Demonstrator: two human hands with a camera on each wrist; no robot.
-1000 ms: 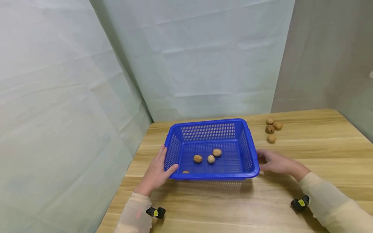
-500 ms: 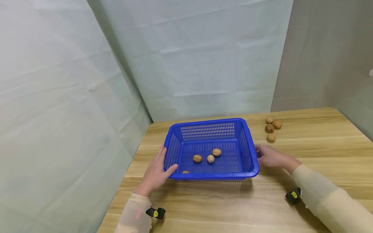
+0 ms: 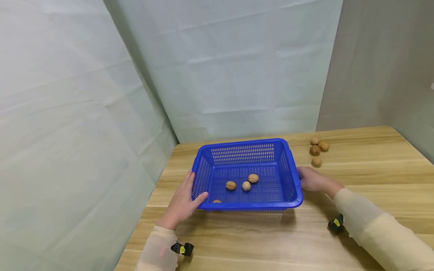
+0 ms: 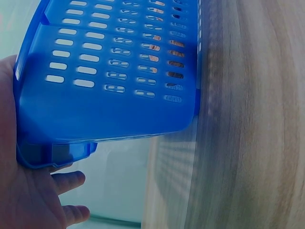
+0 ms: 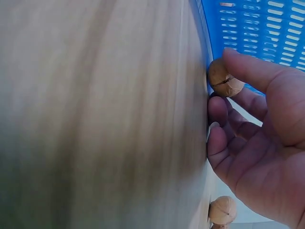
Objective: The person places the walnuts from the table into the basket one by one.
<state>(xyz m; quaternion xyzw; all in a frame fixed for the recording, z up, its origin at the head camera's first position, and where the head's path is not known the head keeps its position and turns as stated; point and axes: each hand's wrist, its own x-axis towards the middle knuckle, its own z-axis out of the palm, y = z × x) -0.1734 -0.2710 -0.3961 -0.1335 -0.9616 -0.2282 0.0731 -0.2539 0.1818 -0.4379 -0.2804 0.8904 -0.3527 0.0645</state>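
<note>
A blue plastic basket (image 3: 249,204) with slotted sides stands on the wooden table (image 3: 244,241), several walnuts (image 3: 253,178) lying on its floor. My left hand (image 3: 181,203) holds its near left corner, thumb over the rim and fingers along the outside; in the left wrist view those fingers reach past the blue wall. Beside the basket's right wall, low by the table, my right hand (image 5: 262,119) has a walnut (image 5: 223,78) between thumb and fingers. In the head view that walnut is hidden behind the hand and rim.
Several loose walnuts (image 3: 315,150) form a small group on the table, beyond the right hand. A pale cloth curtain (image 3: 230,75) hangs behind the table's far edge and another along the left side.
My right hand has moved a little away from me along the basket's right side, and its fingers have closed in. My left hand and the basket have stayed in place.
</note>
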